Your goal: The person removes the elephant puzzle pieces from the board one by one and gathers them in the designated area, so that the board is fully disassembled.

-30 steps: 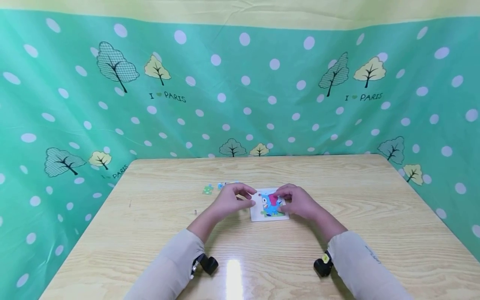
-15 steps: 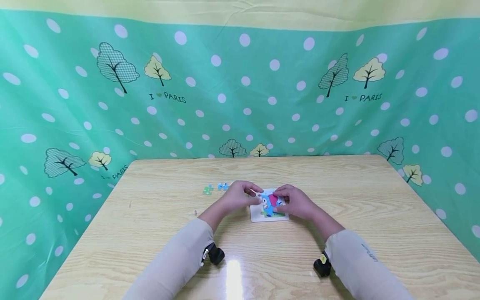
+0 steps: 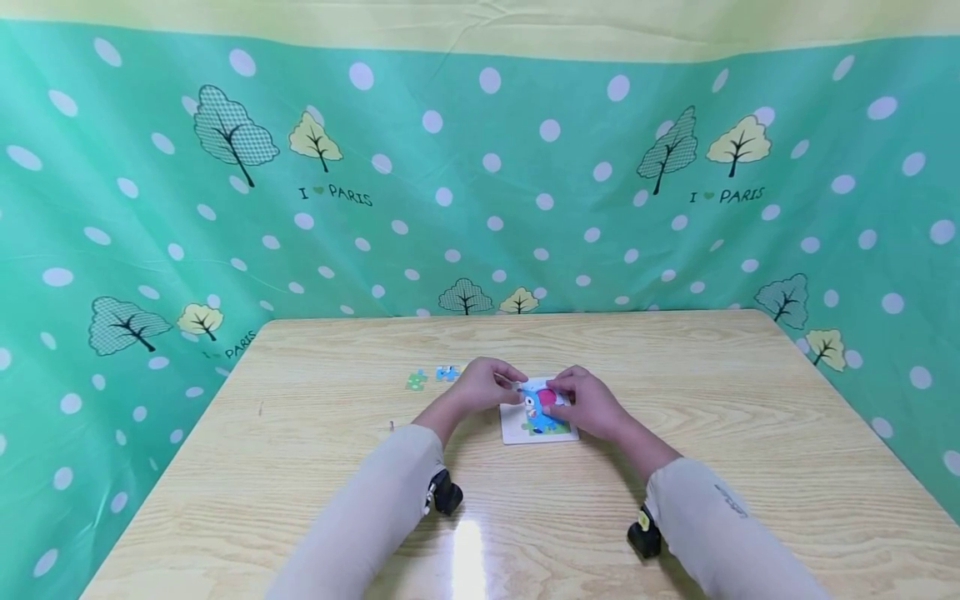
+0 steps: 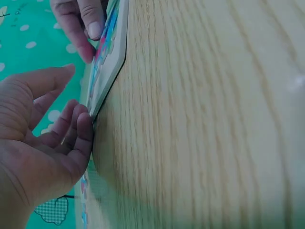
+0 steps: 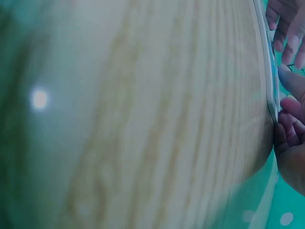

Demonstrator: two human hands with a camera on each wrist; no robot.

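A small white puzzle board (image 3: pixel 517 432) lies on the table, with a blue animal picture (image 3: pixel 542 423) and a red patch (image 3: pixel 547 397) on it. My right hand (image 3: pixel 595 408) reaches in from the right, its thumb and index fingertips touching the picture on either side of the red patch. My left hand (image 3: pixel 482 387) is at the board's upper left, fingertips over its edge. In the left wrist view, the left hand (image 4: pixel 47 129) has thumb and fingers spread apart with nothing between them, the other fingers loosely bent beside the board's rim.
Two loose jigsaw pieces, one green (image 3: pixel 416 380) and one blue (image 3: pixel 447 372), lie beyond the left hand. A tiny mark or bit (image 3: pixel 391 426) shows on the wooden table (image 3: pixel 315 475). Behind hangs a green dotted cloth (image 3: pixel 525 208).
My left hand has moved right and slightly away from me, over the board's edge, uncovering the blue loose piece. The right thumb has slid left across the picture; the board stays put.
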